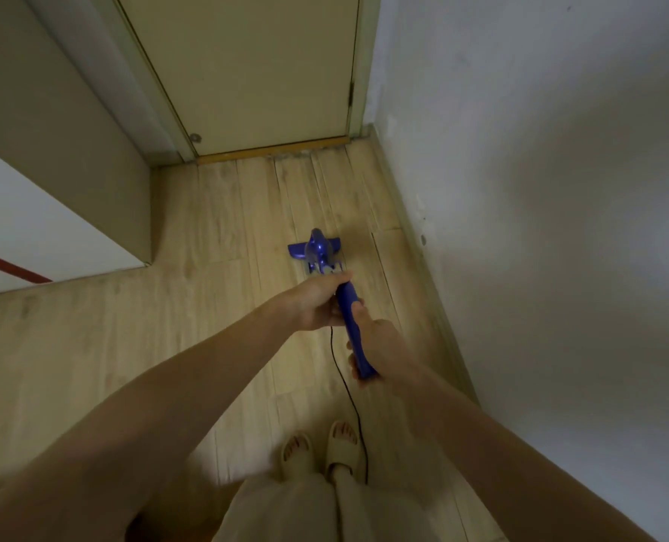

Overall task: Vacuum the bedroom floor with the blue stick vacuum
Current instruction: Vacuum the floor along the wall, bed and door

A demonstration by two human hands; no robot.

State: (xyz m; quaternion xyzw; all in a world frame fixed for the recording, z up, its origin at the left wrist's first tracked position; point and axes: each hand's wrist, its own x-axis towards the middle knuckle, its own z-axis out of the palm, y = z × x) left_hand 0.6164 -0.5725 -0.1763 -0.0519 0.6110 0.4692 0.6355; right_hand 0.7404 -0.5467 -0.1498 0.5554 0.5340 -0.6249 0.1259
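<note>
From the head camera, both hands grip the handle of the blue stick vacuum (351, 326): the left hand (319, 303) is wrapped round its upper part, just behind the motor body, and the right hand (376, 348) is curled round the lower end, nearer the person. The vacuum slopes away from the hands, and its floor head (314, 246) lies ahead of the left hand on the wood floor (223, 228), well short of the closed door (247, 68) and its threshold strip (274, 149). A black cord (344, 385) hangs from below the left hand and trails back past the slippered feet (317, 449). The step in hand looks like a forward stroke along the strip of floor beside the white wall (540, 189). The next move probably calls for pushing the head on to the threshold, where greyish dirt seems to lie, while keeping the cord clear of the feet.
</note>
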